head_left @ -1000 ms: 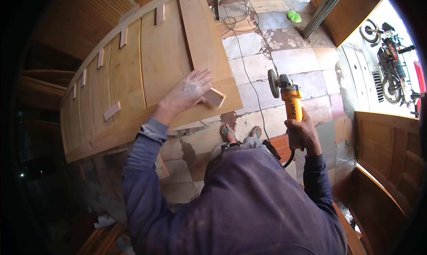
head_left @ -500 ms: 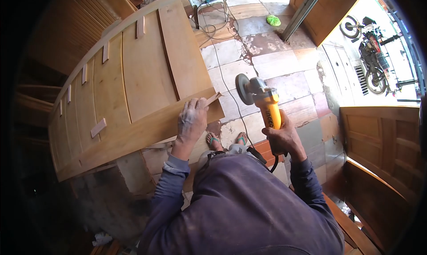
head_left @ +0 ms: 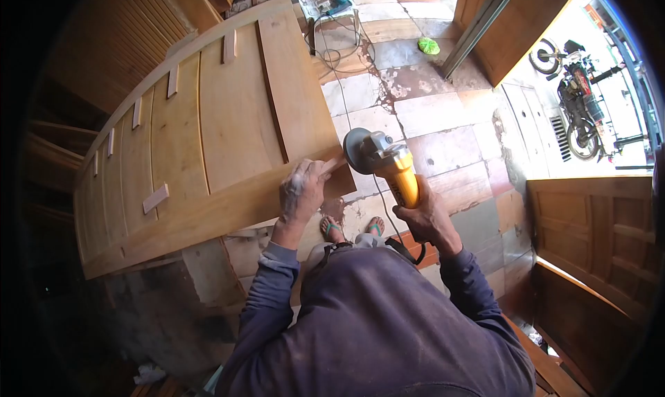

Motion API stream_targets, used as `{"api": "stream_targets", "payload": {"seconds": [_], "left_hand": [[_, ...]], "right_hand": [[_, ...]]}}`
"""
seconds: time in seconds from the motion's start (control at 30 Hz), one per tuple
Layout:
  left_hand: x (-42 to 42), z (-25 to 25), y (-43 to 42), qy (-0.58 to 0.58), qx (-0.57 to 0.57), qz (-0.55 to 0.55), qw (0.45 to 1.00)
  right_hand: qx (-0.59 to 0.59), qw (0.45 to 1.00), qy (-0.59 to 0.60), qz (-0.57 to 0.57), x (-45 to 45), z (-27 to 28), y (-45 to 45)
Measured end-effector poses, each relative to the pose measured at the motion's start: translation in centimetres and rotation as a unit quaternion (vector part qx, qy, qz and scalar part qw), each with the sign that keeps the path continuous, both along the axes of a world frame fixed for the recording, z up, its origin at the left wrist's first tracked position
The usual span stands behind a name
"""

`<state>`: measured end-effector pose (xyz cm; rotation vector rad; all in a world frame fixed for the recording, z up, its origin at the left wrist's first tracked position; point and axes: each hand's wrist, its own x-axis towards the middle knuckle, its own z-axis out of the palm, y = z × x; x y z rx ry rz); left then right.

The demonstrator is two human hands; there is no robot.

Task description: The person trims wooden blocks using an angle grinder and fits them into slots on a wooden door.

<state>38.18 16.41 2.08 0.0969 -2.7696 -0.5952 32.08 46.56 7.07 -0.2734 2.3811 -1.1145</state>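
Observation:
My right hand is wrapped round the yellow body of an angle grinder, its cord running down past my wrist. The grinder's round disc meets or nearly meets the tip of a small wood strip. Dusty fingers of my left hand pinch that strip above the near right corner of a large wooden door panel. Several short wood pieces lie on the panel, among them one near its front edge.
A blue-green power tool rests on a stand at the back, with loose cable below. On the tiled floor lies a green bundle. Paneled wood stands at right; a motorcycle is outside.
The grinder has moved left and slightly down, bringing its disc to the end of the wood strip. My left hand keeps its pinch on the strip.

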Motion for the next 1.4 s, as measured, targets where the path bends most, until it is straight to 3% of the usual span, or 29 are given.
{"api": "stream_targets", "payload": {"seconds": [0.2, 0.3, 0.5, 0.83, 1.0, 1.3, 1.4], "left_hand": [[0.4, -0.2, -0.4, 0.025, 0.009, -0.017, 1.000], [0.0, 0.3, -1.0, 0.003, 0.043, -0.012, 0.999], [-0.9, -0.3, -2.3, -0.017, 0.069, -0.022, 0.997], [0.8, 2.9, -2.6, 0.012, 0.090, -0.050, 0.995], [0.9, 2.0, -3.1, 0.006, 0.061, -0.036, 0.997], [0.0, 2.5, -1.7, 0.064, -0.032, -0.077, 0.994], [0.2, 3.9, -2.5, 0.115, -0.081, -0.075, 0.987]], "right_hand": [[-0.130, 0.971, -0.178, -0.090, -1.0, -1.3, 0.2], [-0.137, 0.971, -0.175, -0.094, -0.8, -1.2, 0.5], [-0.097, 0.993, -0.046, -0.054, 0.7, -2.1, 0.6], [-0.070, 0.991, -0.093, -0.061, 0.4, -3.8, 0.7], [-0.129, 0.979, -0.138, -0.080, 0.3, -2.1, 0.7], [-0.069, 0.994, -0.083, -0.019, 0.2, -0.2, 0.6], [-0.101, 0.986, -0.124, -0.045, 0.1, -0.4, 0.8]]}}
